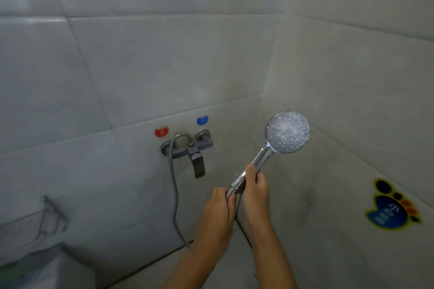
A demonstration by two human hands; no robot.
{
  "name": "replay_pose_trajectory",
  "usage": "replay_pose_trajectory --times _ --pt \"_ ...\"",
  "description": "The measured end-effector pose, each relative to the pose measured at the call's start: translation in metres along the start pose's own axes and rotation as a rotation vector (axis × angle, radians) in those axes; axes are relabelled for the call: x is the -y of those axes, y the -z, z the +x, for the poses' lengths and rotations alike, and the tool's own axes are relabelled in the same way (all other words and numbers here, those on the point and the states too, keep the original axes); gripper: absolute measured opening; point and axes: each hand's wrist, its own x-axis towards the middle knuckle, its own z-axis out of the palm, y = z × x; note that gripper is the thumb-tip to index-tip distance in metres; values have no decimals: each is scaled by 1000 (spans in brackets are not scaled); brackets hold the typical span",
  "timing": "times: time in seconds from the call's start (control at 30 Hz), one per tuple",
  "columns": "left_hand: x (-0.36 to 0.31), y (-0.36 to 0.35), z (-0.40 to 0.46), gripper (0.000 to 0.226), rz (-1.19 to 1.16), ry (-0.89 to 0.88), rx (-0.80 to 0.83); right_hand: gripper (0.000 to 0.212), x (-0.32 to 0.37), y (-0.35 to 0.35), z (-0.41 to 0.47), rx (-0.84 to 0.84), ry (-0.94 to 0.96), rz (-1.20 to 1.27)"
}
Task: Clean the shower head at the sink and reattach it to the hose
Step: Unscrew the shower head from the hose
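Nearest, at the bottom edge of the view, two bare forearms reach up toward the tiled corner. The left hand point(219, 205) curls around the very bottom of the chrome handle, fingers pinching at the joint where the hose point(174, 195) meets it; whether the joint is fully seated I cannot tell. Just above and to the right, touching the same handle, the right hand point(254, 186) wraps the shaft, its thumb lying along the metal. The shower head point(287, 132) rises from both hands, tilted up and to the right, its round nozzle face turned toward the camera and standing above the right hand near the corner where the two walls meet.

At the lower left corner sits a blurred white object with a green patch point(35, 267), and above it a wire rack point(50, 214) is fixed to the wall. Farther back, the grey hose loops up the wall to the chrome mixer tap point(189, 150), its spout pointing down. A red marker point(161, 132) and a blue marker point(202, 120) sit on the tiles above it. On the right wall is a paw-shaped blue and yellow sticker point(392, 206).
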Motion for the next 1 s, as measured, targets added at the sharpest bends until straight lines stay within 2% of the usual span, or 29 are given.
replay_pose_trajectory --times 0.13,0.23,0.37,0.43,0.53,0.67,0.73,0.8,0.9,1.0 --pt "13 -5 -15 25 19 9 149 19 -16 12 -8 63 -126 171" --pt "12 -7 -23 34 -141 33 244 19 -22 23 -13 73 -164 208" --pt "10 -14 -29 46 -397 200 291 21 -20 30 -19 95 -190 230" --pt "10 -15 -31 43 -475 246 306 21 -20 32 -21 91 -189 200" --pt "8 -10 -35 13 -376 149 296 20 -22 33 -24 71 -194 220" --pt "16 -14 -40 8 -124 48 168 17 -26 33 -25 43 -188 227" --pt "16 -17 -40 14 -82 49 173 17 -26 33 -25 49 -185 217" --pt "11 -17 -39 26 -166 76 213 18 -24 34 -26 64 -180 198" --pt "8 -13 -37 46 -425 209 286 19 -21 35 -26 79 -196 155" --pt "7 -11 -36 42 -436 205 287 20 -23 35 -25 71 -203 165"
